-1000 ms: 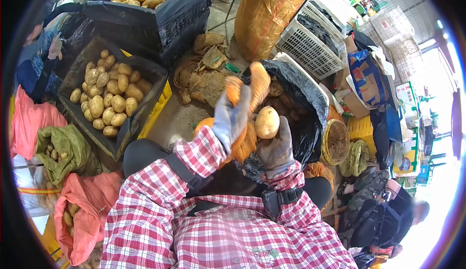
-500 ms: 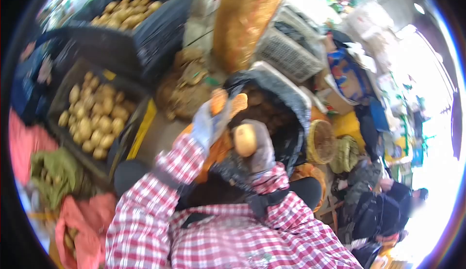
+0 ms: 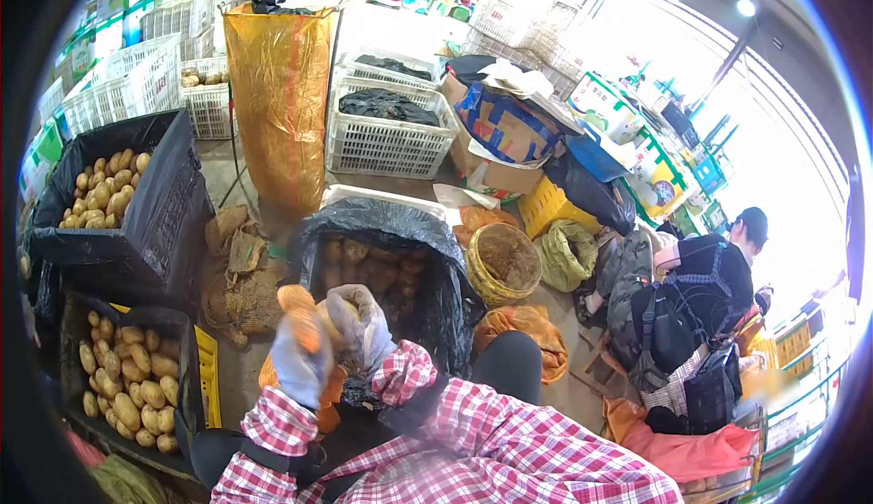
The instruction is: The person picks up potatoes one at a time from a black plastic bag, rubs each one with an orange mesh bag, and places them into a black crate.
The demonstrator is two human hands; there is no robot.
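My left hand (image 3: 303, 348), in a grey glove with orange fingers, is closed and a little blurred. It is close against my right hand; anything inside it is hidden. My right hand (image 3: 364, 327), in a soiled grey glove, is curled around a potato (image 3: 338, 319), mostly covered by the fingers and the left hand. Both hands are over the near edge of a crate lined with black plastic (image 3: 436, 254), where dark, soil-covered potatoes (image 3: 386, 272) lie in shadow.
Cleaner potatoes fill a lower-left crate (image 3: 186, 372) and a black-lined box (image 3: 173, 218). Around me stand a tall yellow sack (image 3: 282, 104), a wicker basket (image 3: 505, 263), white crates (image 3: 386, 147) and an orange sack (image 3: 523, 340). A person (image 3: 700, 295) in dark clothes crouches at right.
My view has swung up and to the right. My left hand, earlier apart with fingers spread, has come against my right hand and closed. The right hand keeps its potato.
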